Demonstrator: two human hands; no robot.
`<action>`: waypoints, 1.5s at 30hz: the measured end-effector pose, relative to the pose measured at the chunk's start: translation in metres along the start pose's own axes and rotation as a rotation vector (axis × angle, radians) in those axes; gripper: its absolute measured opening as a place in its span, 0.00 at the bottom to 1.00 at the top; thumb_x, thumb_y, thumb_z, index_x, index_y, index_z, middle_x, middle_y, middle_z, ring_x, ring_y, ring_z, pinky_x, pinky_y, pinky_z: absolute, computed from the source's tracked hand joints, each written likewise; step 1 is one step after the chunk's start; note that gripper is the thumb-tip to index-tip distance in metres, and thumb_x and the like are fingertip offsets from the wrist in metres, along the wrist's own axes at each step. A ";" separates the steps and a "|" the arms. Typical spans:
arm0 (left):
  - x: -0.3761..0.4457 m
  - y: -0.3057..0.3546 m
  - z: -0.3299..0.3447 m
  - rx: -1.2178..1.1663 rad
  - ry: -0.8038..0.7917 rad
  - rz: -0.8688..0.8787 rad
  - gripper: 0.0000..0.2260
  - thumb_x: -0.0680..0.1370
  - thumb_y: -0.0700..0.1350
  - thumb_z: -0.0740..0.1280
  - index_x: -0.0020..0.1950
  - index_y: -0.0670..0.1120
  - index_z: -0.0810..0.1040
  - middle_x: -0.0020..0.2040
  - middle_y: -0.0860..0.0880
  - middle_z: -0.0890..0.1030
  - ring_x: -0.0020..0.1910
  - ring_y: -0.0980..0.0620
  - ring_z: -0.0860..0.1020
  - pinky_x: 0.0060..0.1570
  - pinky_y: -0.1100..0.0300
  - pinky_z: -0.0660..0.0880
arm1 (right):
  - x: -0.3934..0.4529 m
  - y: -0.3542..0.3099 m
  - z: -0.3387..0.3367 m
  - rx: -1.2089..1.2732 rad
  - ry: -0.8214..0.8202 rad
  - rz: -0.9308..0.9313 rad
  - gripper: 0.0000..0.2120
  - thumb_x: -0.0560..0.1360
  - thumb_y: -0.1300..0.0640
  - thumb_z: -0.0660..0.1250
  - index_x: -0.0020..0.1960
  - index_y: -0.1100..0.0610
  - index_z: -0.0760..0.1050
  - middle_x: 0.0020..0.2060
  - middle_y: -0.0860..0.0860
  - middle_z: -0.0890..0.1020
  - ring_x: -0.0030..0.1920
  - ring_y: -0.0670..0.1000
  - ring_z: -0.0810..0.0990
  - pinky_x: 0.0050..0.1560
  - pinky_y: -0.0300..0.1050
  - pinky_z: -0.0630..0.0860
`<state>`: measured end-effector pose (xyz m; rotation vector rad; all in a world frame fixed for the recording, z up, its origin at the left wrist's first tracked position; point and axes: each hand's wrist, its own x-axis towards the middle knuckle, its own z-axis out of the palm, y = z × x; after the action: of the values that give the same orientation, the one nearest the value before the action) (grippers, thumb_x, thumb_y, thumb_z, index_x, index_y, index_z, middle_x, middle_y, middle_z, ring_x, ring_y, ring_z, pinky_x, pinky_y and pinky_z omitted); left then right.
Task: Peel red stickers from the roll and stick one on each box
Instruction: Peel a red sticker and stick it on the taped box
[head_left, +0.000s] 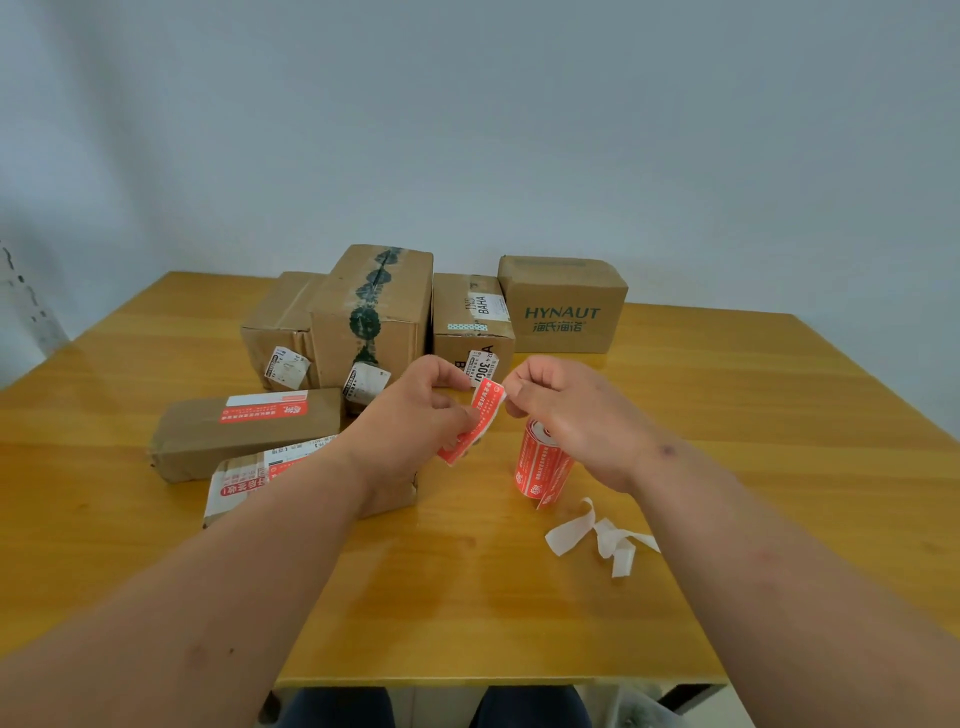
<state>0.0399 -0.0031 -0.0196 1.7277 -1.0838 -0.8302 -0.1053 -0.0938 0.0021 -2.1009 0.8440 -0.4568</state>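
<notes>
A red sticker strip (480, 415) is held above the table between both hands. My left hand (415, 415) pinches its lower part. My right hand (561, 410) pinches its top corner. The red sticker roll (540, 467) stands upright on the wooden table (467, 597) under my right hand. Several cardboard boxes lie behind. The long flat box (244, 436) at the left carries a red sticker (262, 413). The box under my left forearm (244, 483) also shows a red sticker. The tall box (371, 317), the HYNAUT box (563, 306) and two others show no red sticker.
White strips of peeled backing paper (602, 535) lie on the table right of the roll. The wall stands close behind the boxes. The table's near edge runs just above my knees.
</notes>
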 end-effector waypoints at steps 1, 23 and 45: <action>0.000 0.000 0.001 0.052 0.024 0.021 0.08 0.79 0.44 0.68 0.54 0.51 0.70 0.41 0.51 0.83 0.34 0.58 0.81 0.32 0.68 0.75 | 0.000 0.000 0.001 0.008 0.003 0.000 0.14 0.81 0.51 0.59 0.51 0.61 0.76 0.47 0.53 0.81 0.47 0.49 0.77 0.47 0.44 0.72; -0.009 0.007 0.005 0.142 0.191 0.130 0.08 0.80 0.47 0.64 0.46 0.47 0.81 0.45 0.45 0.83 0.46 0.46 0.80 0.47 0.54 0.77 | -0.003 0.001 0.007 -0.047 0.027 -0.012 0.12 0.81 0.54 0.58 0.48 0.61 0.74 0.46 0.54 0.81 0.46 0.56 0.78 0.43 0.49 0.73; -0.006 0.007 -0.018 -0.512 0.280 -0.023 0.06 0.81 0.42 0.64 0.52 0.44 0.81 0.37 0.47 0.83 0.36 0.51 0.79 0.44 0.55 0.77 | -0.019 0.004 -0.011 -0.597 0.063 -0.034 0.03 0.75 0.52 0.61 0.44 0.48 0.73 0.42 0.42 0.76 0.44 0.45 0.75 0.63 0.52 0.65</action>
<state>0.0506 0.0072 -0.0064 1.3702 -0.5985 -0.7695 -0.1265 -0.0886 0.0054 -2.6572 1.0791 -0.3113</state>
